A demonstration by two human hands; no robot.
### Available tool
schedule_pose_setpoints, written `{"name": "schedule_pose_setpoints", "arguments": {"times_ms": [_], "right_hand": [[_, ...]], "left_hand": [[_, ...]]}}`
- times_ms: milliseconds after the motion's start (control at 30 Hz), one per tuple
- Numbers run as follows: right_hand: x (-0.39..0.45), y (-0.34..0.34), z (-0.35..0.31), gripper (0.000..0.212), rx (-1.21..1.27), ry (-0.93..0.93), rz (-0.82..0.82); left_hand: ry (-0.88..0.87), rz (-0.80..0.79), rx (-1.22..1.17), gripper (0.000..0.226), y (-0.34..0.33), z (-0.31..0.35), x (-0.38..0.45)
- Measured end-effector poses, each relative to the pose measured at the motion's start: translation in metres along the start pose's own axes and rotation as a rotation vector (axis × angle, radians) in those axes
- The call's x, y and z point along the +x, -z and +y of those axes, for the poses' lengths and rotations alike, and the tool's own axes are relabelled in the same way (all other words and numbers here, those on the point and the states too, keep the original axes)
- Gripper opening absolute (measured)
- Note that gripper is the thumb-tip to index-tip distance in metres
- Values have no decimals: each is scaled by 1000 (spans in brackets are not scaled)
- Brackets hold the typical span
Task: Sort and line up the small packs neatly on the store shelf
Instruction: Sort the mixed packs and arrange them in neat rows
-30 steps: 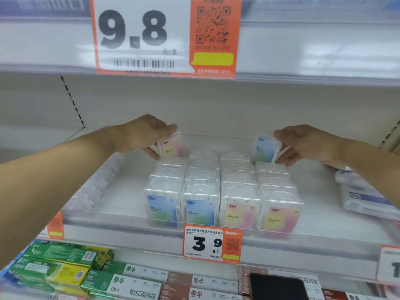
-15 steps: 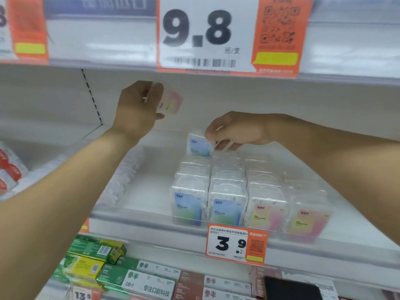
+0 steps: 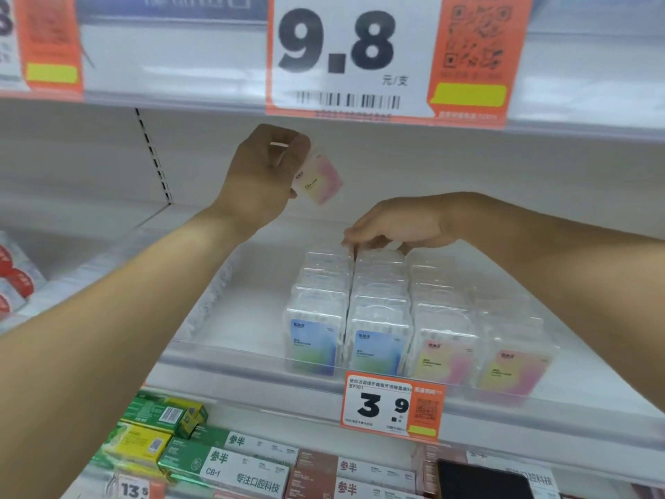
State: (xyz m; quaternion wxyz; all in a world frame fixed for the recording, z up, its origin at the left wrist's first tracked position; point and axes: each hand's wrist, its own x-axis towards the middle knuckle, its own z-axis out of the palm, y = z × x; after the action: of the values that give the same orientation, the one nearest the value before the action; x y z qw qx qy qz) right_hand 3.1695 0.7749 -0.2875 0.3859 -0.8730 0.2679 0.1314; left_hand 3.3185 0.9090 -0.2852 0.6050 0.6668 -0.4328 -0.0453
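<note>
Four rows of small clear packs stand on the white shelf. The two left rows have blue-green fronts and the two right rows pink-yellow fronts. My left hand is raised above the shelf and pinches a pink-yellow pack, tilted in the air. My right hand reaches over the back of the two left rows. Its fingers curl down onto the rearmost pack there, which it mostly hides.
A clear lip runs along the shelf front, with a 3.9 price tag on the rail. The upper shelf's 9.8 tag hangs close overhead. Green boxes and toothpaste boxes fill the shelf below. Red-and-white packs lie at far left.
My left hand lifted the pink-yellow pack from the back left up into the air. My right hand carried a blue pack from the back right over to the left rows and lowered it there.
</note>
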Motion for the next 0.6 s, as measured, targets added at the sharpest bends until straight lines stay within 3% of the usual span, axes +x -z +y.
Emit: {"name": "schedule_pose_setpoints", "arguments": {"times_ms": [67,133,233,333,433,500,600], "right_hand": [[-12,12,5,33,-45,11,185],[-26,27,13,52,63,101,390],[-54,40,25,67,241,313,419],[-73,39,43,37,55,316,519],[-90,42,72,20,86,262,599],[-101,46,95,22,211,206,663],[-111,43,130,39,456,102,638]], "left_hand": [[-5,-29,6,23,-9,7,1],[-27,-108,15,23,-21,15,0],[-76,-252,37,24,-45,30,-2],[-123,-341,34,25,-70,42,-9],[-102,-422,1,25,-83,47,-17],[-110,-487,242,27,-80,45,-19],[-31,-761,742,48,-71,36,-24]]}}
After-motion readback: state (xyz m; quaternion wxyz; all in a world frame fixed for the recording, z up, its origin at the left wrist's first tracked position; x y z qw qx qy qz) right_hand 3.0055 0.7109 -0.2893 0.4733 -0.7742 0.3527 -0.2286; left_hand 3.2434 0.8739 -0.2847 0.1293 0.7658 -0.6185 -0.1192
